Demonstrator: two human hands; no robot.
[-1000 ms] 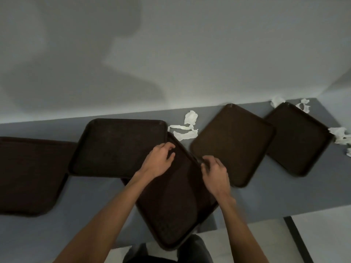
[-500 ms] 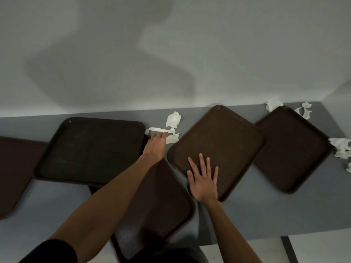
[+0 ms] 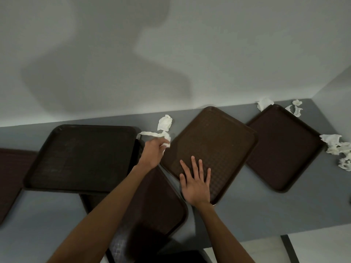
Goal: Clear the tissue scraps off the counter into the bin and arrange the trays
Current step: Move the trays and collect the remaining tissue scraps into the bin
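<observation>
Grey bench point(image 3: 284, 215) is running along a pale wall, and five dark trays are lying askew on it. No bin is showing.

Well to the left of both hands, the leftmost tray point(image 3: 11, 177) is being cut off by the frame. The second tray point(image 3: 81, 158) is sitting just left of the left hand point(image 3: 152, 154), overlapping the third tray point(image 3: 157, 202), which is lying under the left forearm and jutting past the bench's near edge.

The left hand is closing its curled fingers on one end of a tissue strip point(image 3: 150, 133). The strip's long axis is running leftward from the fingers toward the second tray's far corner. A crumpled scrap point(image 3: 164, 123) is lying just beyond the knuckles, so this hand is plainly the nearer one for both.

The right hand point(image 3: 196, 185) is pressing flat, fingers spread and holding nothing, on the near part of the fourth tray point(image 3: 218, 141). The fifth tray point(image 3: 283, 149) is lying to its right.

Well apart from either hand, but nearer the right one, a scrap point(image 3: 265, 103) is touching the fifth tray's far corner, torn bits point(image 3: 295, 109) are lying beside it, and a heap point(image 3: 335, 145) is sitting at the tray's right corner: at least six pieces, in three groups.
</observation>
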